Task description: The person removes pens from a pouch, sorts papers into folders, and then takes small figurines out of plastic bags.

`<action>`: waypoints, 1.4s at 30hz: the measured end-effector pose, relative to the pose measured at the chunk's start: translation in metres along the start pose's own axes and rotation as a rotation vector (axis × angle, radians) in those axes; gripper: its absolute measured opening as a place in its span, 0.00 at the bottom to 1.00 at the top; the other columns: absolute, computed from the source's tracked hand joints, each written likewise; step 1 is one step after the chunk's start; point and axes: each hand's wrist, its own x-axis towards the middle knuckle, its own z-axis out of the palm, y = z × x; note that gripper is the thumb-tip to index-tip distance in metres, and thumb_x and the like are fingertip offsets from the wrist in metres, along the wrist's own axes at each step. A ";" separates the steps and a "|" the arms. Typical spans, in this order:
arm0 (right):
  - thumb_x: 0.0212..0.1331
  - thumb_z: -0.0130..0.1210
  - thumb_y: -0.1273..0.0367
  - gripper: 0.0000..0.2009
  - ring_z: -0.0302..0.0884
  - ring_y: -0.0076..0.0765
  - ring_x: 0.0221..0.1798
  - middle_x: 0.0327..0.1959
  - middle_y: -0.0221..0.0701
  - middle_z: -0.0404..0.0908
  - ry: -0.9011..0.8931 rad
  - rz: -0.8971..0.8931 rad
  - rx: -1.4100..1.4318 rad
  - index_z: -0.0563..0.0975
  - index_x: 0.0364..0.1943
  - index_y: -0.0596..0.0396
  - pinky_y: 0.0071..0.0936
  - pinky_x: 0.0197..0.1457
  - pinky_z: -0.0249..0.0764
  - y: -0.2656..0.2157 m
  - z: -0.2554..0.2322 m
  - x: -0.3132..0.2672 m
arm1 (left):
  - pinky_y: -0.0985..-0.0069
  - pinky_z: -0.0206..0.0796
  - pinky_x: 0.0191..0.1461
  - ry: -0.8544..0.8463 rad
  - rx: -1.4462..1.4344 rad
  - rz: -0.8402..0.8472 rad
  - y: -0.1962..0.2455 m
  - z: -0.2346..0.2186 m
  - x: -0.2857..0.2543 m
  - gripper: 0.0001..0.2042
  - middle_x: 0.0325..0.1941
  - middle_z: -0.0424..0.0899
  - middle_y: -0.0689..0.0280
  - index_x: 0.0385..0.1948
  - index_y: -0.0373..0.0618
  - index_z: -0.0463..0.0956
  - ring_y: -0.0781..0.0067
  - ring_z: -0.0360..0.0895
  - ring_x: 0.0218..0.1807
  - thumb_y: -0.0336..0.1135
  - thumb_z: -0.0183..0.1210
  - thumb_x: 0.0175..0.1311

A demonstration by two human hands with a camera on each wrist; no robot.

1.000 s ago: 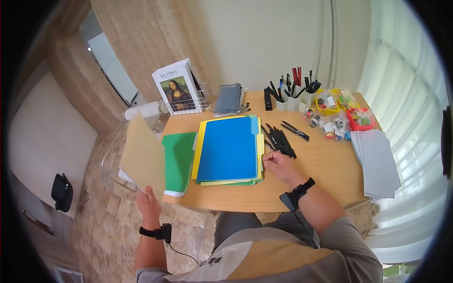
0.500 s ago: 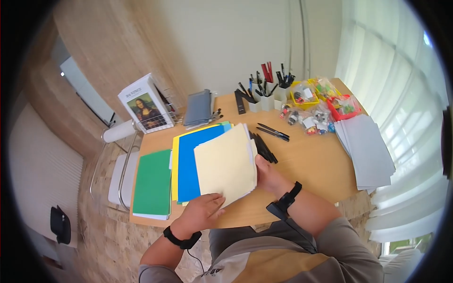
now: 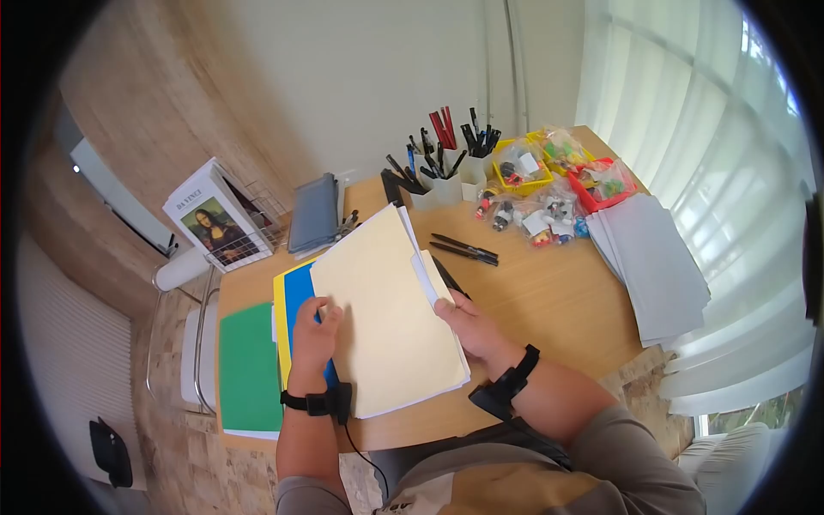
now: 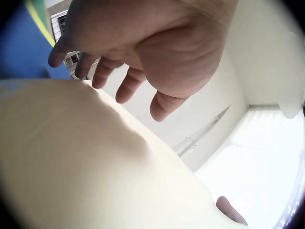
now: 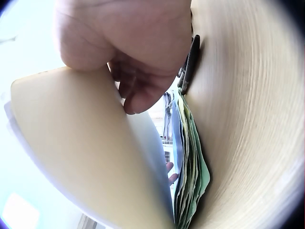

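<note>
A cream file folder (image 3: 390, 318) with white sheets showing at its edges is held up, tilted, over the folder stack. My right hand (image 3: 472, 326) grips its right edge, thumb on the front and fingers behind, as the right wrist view shows. Beside the folder's left part is my left hand (image 3: 315, 339), its fingers loosely extended and holding nothing; the left wrist view has its shadow falling on the cream surface. Partly covered below are a blue folder (image 3: 299, 287) and a yellow one (image 3: 280, 300). The right wrist view catches the layered edges of the folder stack (image 5: 188, 162) on the table.
A green folder (image 3: 249, 365) lies at the table's left. Black pens (image 3: 463, 249) rest behind my right hand. Farther back stand a wire rack with a Da Vinci book (image 3: 215, 219), a grey pouch (image 3: 313, 215), pen holders (image 3: 442, 189) and bagged items in baskets (image 3: 524, 180). Grey sheets (image 3: 657, 266) lie right.
The cream folder came from the left edge across to above the blue folder. My right hand took hold of its right edge; my left hand let go and moved to its left side.
</note>
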 end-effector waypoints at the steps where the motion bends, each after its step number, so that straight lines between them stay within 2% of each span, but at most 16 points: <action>1: 0.72 0.49 0.58 0.24 0.72 0.26 0.57 0.57 0.31 0.75 0.010 -0.003 -0.001 0.65 0.65 0.56 0.28 0.61 0.69 0.000 0.000 0.001 | 0.70 0.67 0.56 0.056 -0.096 -0.185 0.004 0.004 0.003 0.17 0.51 0.79 0.57 0.51 0.39 0.75 0.64 0.74 0.54 0.37 0.62 0.63; 2: 0.72 0.49 0.58 0.25 0.71 0.26 0.58 0.57 0.31 0.74 0.026 -0.025 -0.002 0.64 0.66 0.56 0.28 0.62 0.69 0.001 0.000 0.002 | 0.70 0.67 0.56 0.048 -0.100 -0.183 0.007 0.007 0.004 0.17 0.51 0.79 0.57 0.51 0.39 0.75 0.64 0.74 0.54 0.37 0.62 0.63; 4: 0.72 0.49 0.57 0.26 0.71 0.26 0.58 0.58 0.31 0.74 0.047 -0.042 -0.005 0.63 0.67 0.56 0.28 0.62 0.68 0.001 0.002 0.003 | 0.76 0.65 0.52 0.053 -0.393 -0.310 0.015 0.009 -0.001 0.15 0.44 0.77 0.65 0.51 0.39 0.73 0.76 0.71 0.48 0.33 0.59 0.65; 5: 0.71 0.49 0.58 0.26 0.70 0.25 0.59 0.58 0.32 0.73 0.035 -0.103 0.021 0.62 0.68 0.55 0.28 0.62 0.68 -0.001 0.004 0.003 | 0.76 0.65 0.52 0.048 -0.397 -0.311 0.003 0.012 0.002 0.15 0.44 0.77 0.65 0.51 0.39 0.73 0.76 0.71 0.48 0.33 0.59 0.65; 7: 0.71 0.50 0.59 0.27 0.70 0.25 0.59 0.59 0.32 0.73 0.027 -0.162 0.037 0.61 0.69 0.55 0.28 0.62 0.68 0.001 0.003 0.007 | 0.80 0.63 0.52 0.048 -0.799 -0.240 -0.020 0.019 0.006 0.13 0.43 0.76 0.69 0.50 0.39 0.73 0.81 0.70 0.46 0.30 0.58 0.66; 9: 0.71 0.50 0.63 0.26 0.69 0.23 0.59 0.59 0.32 0.73 0.060 -0.380 -0.049 0.60 0.69 0.54 0.27 0.63 0.67 0.010 -0.001 0.011 | 0.81 0.62 0.53 0.074 -0.817 -0.256 -0.025 0.016 0.003 0.12 0.43 0.76 0.69 0.49 0.39 0.73 0.80 0.70 0.46 0.29 0.57 0.67; 12: 0.70 0.51 0.67 0.26 0.69 0.23 0.58 0.59 0.32 0.72 -0.041 -0.273 -0.079 0.59 0.70 0.53 0.23 0.62 0.67 0.017 -0.011 0.014 | 0.80 0.64 0.54 0.125 -0.853 -0.268 -0.039 0.013 0.003 0.10 0.43 0.77 0.69 0.47 0.40 0.73 0.79 0.71 0.47 0.28 0.56 0.67; 14: 0.70 0.50 0.69 0.25 0.69 0.23 0.58 0.60 0.32 0.72 -0.021 -0.240 -0.147 0.59 0.70 0.54 0.22 0.61 0.67 0.016 -0.012 0.015 | 0.79 0.65 0.54 0.151 -0.880 -0.267 -0.039 0.011 0.005 0.09 0.44 0.77 0.68 0.47 0.41 0.73 0.77 0.72 0.47 0.28 0.55 0.68; 16: 0.70 0.50 0.70 0.25 0.70 0.23 0.58 0.60 0.32 0.72 -0.005 -0.205 -0.213 0.60 0.69 0.55 0.22 0.61 0.68 0.014 -0.010 0.015 | 0.74 0.69 0.55 0.120 -1.121 -0.292 -0.032 0.008 0.003 0.06 0.45 0.79 0.66 0.44 0.42 0.72 0.73 0.75 0.48 0.26 0.52 0.69; 19: 0.69 0.51 0.72 0.26 0.71 0.24 0.58 0.60 0.33 0.72 -0.019 -0.119 -0.241 0.60 0.69 0.59 0.23 0.61 0.69 0.006 0.000 0.011 | 0.68 0.73 0.56 0.127 -1.251 -0.280 -0.024 0.006 0.001 0.05 0.48 0.79 0.62 0.44 0.43 0.71 0.68 0.77 0.50 0.26 0.50 0.69; 22: 0.67 0.52 0.73 0.28 0.71 0.26 0.60 0.61 0.34 0.71 0.049 -0.034 -0.073 0.58 0.69 0.62 0.26 0.63 0.69 0.002 0.005 0.013 | 0.64 0.73 0.57 0.069 -1.362 -0.229 -0.019 0.004 -0.001 0.06 0.50 0.79 0.59 0.45 0.45 0.70 0.64 0.77 0.53 0.27 0.50 0.70; 24: 0.65 0.53 0.73 0.31 0.71 0.28 0.61 0.63 0.35 0.70 -0.039 0.037 0.012 0.55 0.70 0.63 0.27 0.63 0.69 0.003 0.001 0.015 | 0.63 0.73 0.58 0.058 -1.386 -0.214 -0.019 0.002 -0.001 0.07 0.51 0.79 0.58 0.46 0.45 0.69 0.62 0.77 0.55 0.28 0.51 0.70; 31: 0.63 0.56 0.73 0.33 0.71 0.29 0.61 0.63 0.35 0.70 -0.027 0.020 0.046 0.55 0.70 0.62 0.29 0.63 0.69 -0.001 0.002 0.011 | 0.57 0.72 0.60 0.019 -1.430 -0.136 -0.014 0.003 -0.004 0.09 0.55 0.77 0.57 0.46 0.47 0.68 0.58 0.75 0.57 0.35 0.55 0.69; 35: 0.61 0.59 0.72 0.34 0.72 0.29 0.60 0.62 0.35 0.71 -0.090 -0.020 0.039 0.55 0.70 0.61 0.29 0.63 0.70 0.000 0.002 0.011 | 0.56 0.71 0.60 0.005 -1.444 -0.163 -0.014 0.004 -0.004 0.10 0.56 0.76 0.57 0.46 0.48 0.68 0.56 0.75 0.58 0.37 0.55 0.69; 37: 0.61 0.60 0.72 0.35 0.72 0.29 0.60 0.61 0.34 0.71 -0.107 -0.028 0.044 0.56 0.70 0.61 0.29 0.63 0.70 -0.002 0.004 0.011 | 0.53 0.72 0.59 -0.011 -1.406 -0.129 -0.013 0.006 -0.005 0.12 0.55 0.78 0.58 0.48 0.51 0.69 0.55 0.76 0.58 0.45 0.48 0.72; 42: 0.61 0.61 0.72 0.25 0.74 0.26 0.56 0.55 0.31 0.75 -0.148 -0.063 0.054 0.65 0.61 0.59 0.28 0.61 0.72 0.001 0.006 0.009 | 0.48 0.67 0.62 -0.108 -1.520 -0.098 -0.028 0.010 -0.002 0.14 0.60 0.76 0.56 0.51 0.51 0.69 0.51 0.72 0.63 0.47 0.48 0.72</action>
